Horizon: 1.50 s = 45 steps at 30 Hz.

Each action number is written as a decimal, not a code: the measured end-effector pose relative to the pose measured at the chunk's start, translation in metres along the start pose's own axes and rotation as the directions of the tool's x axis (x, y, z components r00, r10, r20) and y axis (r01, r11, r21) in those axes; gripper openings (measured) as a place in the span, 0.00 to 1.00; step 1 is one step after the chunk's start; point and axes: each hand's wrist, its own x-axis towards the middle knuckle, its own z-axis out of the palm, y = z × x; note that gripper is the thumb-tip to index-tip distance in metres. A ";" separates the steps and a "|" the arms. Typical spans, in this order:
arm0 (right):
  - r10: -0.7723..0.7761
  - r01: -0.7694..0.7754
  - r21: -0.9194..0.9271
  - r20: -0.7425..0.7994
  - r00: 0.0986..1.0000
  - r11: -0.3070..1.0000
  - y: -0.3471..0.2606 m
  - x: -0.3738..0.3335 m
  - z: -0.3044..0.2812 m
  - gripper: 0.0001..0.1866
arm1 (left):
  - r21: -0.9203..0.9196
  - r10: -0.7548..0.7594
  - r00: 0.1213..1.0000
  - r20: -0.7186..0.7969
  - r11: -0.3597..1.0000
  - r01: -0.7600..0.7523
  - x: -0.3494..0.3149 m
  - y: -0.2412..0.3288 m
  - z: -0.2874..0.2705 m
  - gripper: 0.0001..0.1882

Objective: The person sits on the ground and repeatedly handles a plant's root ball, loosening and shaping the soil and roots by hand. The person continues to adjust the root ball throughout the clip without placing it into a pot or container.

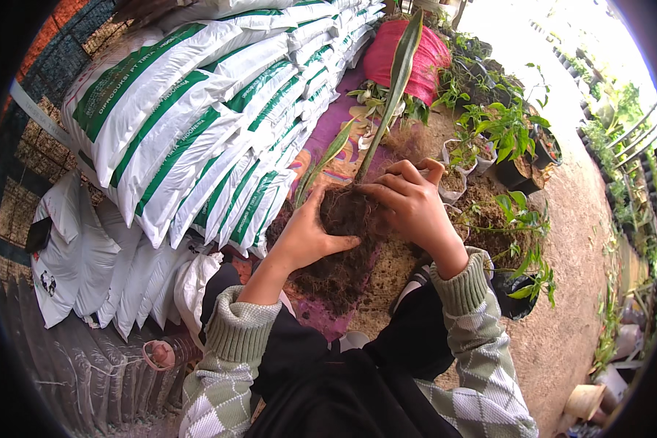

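A snake plant with one tall yellow-edged leaf (404, 66) stands up from a dark root ball (347, 212) between my hands. My left hand (303, 232) is wrapped round the left side of the root ball, its thumb pressed across the front. On the other side, my right hand (414, 206) grips near the leaf base, fingers bent over the soil. A shorter leaf (327, 162) rises behind my left hand; whether it belongs to the same plant I cannot tell. Loose dark soil (328, 288) lies below my hands on a purple printed sheet (333, 326).
White and green filled sacks (197, 109) are stacked at the left, with plain white bags (87, 248) below. A red sack (416, 62) stands beyond the plant. Potted seedlings (511, 135) line the right, and a black pot (515, 292) sits near my right sleeve.
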 end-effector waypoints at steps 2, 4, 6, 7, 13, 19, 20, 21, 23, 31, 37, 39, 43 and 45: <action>0.015 -0.013 0.035 -0.039 0.999 0.999 0.005 -0.003 0.005 0.16 | 0.007 -0.032 0.999 0.040 0.999 0.032 0.000 0.010 0.000 0.56; 0.038 -0.030 0.102 -0.077 0.996 0.994 0.008 -0.004 0.007 0.14 | 0.027 -0.023 0.999 0.035 0.999 0.023 0.002 0.005 0.001 0.56; 0.038 -0.030 0.066 -0.114 0.993 0.997 0.009 -0.004 0.003 0.14 | -0.021 -0.021 0.999 0.042 1.000 0.022 0.003 0.002 0.002 0.55; 0.038 -0.032 0.047 -0.132 0.991 0.998 0.009 -0.003 -0.001 0.14 | -0.079 -0.022 0.998 0.053 0.997 0.026 0.003 0.007 0.003 0.54; 0.161 -0.151 0.060 -0.257 0.953 0.987 0.018 -0.001 -0.017 0.10 | -0.068 -0.098 0.991 0.090 0.992 0.104 0.004 0.018 0.007 0.50; 0.278 -0.235 0.177 -0.283 0.918 0.956 0.021 0.001 -0.019 0.07 | 0.051 -0.182 0.982 0.052 0.982 0.180 0.004 0.030 0.008 0.56; 0.303 -0.257 0.178 -0.315 0.900 0.950 0.024 0.000 -0.020 0.07 | 0.066 -0.194 0.980 0.047 0.979 0.191 0.004 0.029 0.008 0.57; 0.327 -0.279 0.180 -0.347 0.879 0.943 0.031 -0.001 -0.021 0.07 | 0.087 -0.168 0.984 0.052 0.983 0.163 0.005 0.027 0.007 0.57; 0.421 -0.367 0.213 -0.353 0.835 0.906 0.040 -0.002 -0.032 0.08 | 0.128 -0.114 0.992 0.060 0.986 0.106 0.004 0.024 0.006 0.57; 0.636 -0.474 0.455 -0.326 0.699 0.754 0.064 -0.012 -0.023 0.10 | 0.169 -0.178 0.983 0.038 0.971 0.169 0.002 0.015 0.004 0.59; 0.733 -0.463 0.576 -0.438 0.520 0.673 0.099 -0.025 -0.029 0.08 | 0.296 -0.189 0.982 0.001 0.938 0.181 0.000 0.023 0.003 0.58; 0.761 -0.456 0.612 -0.476 0.441 0.646 0.107 -0.031 -0.032 0.08 | 0.363 -0.148 0.988 -0.036 0.920 0.151 0.000 0.021 0.004 0.58; 0.747 -0.502 0.577 -0.337 0.573 0.644 0.096 -0.032 -0.028 0.09 | 0.527 -0.022 0.986 -0.164 0.843 0.107 -0.003 0.009 0.005 0.56; 0.674 -0.521 0.499 -0.189 0.714 0.692 0.083 -0.030 -0.012 0.09 | 0.571 0.004 0.980 -0.200 0.813 0.113 -0.003 0.011 0.006 0.55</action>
